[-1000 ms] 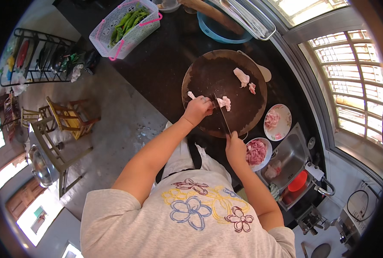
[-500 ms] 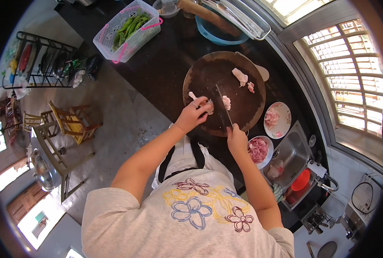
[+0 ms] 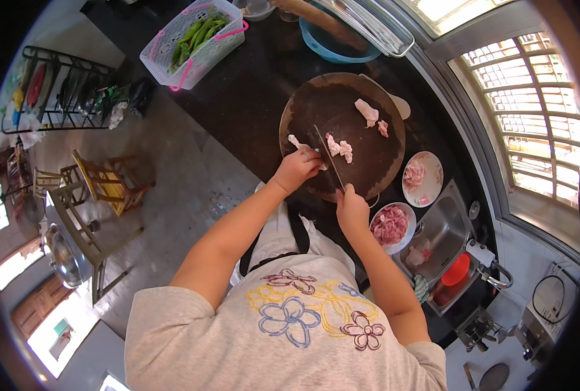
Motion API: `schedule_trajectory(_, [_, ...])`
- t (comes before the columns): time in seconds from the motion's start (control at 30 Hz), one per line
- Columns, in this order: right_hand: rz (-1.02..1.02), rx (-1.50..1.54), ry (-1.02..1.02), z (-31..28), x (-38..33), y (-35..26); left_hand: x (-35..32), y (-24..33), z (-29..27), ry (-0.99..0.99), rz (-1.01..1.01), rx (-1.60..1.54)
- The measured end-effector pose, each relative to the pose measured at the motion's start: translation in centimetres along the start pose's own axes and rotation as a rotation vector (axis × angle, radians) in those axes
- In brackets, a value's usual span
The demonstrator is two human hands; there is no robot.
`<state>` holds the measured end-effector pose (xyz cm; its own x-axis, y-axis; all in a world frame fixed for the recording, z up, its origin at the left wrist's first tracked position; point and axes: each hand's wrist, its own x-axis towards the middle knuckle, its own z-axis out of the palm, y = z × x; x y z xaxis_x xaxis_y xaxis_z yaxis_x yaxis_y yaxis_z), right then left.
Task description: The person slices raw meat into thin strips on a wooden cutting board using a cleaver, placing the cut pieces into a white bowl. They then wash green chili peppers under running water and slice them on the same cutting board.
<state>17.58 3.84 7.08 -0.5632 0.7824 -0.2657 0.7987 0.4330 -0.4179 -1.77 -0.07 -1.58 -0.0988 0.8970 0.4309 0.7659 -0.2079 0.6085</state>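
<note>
Knife (image 3: 329, 155) has swung left since half a second ago, right by the left hand (image 3: 297, 171), and there's an extra bit of meat (image 3: 333, 144) just right of the blade. Right hand (image 3: 353, 212) is wrapped tight round the handle; left fingers are curled down over what looks like more meat, mostly hidden. All that's on the round board (image 3: 374, 171), bigger chunk (image 3: 367, 112) farther out. Looks mid-chop to me; next cut calls for tucked fingertips. Bowl (image 3: 412, 236) of meat sits off right. Can't read any brands or labels.
</note>
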Motion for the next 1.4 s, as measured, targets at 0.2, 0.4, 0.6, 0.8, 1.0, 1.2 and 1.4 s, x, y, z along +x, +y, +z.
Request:
schedule_trajectory(0.2, [0.024, -0.035, -0.055, 0.3, 0.0, 0.3, 0.4, 0.0, 0.0, -0.011, -0.005, -0.026])
schedule_trajectory(0.4, [-0.026, 0.036, 0.062, 2.1, 6.0, -2.4, 0.7, -0.5, 0.4, -0.011, -0.035, -0.032])
schedule_trajectory(0.6, [0.055, -0.038, -0.081, 0.2, 0.9, 0.0, 0.4, 0.1, 0.7, 0.012, -0.079, -0.046])
schedule_trajectory(0.8, [0.045, -0.008, -0.045, 1.1, 0.9, 0.4, 0.4, 0.6, 0.9, 0.018, -0.096, -0.093])
schedule_trajectory(1.0, [0.068, 0.05, 0.017, 1.4, 4.7, -2.1, 0.0, 0.7, 1.0, -0.005, -0.083, -0.069])
schedule_trajectory(1.2, [0.098, 0.09, 0.004, 0.3, -0.4, 2.6, 0.0, 1.1, -0.9, -0.04, -0.039, -0.075])
schedule_trajectory(1.4, [0.111, 0.1, 0.082, -1.0, -0.7, 1.6, -0.1, 1.8, -2.7, 0.091, -0.112, -0.031])
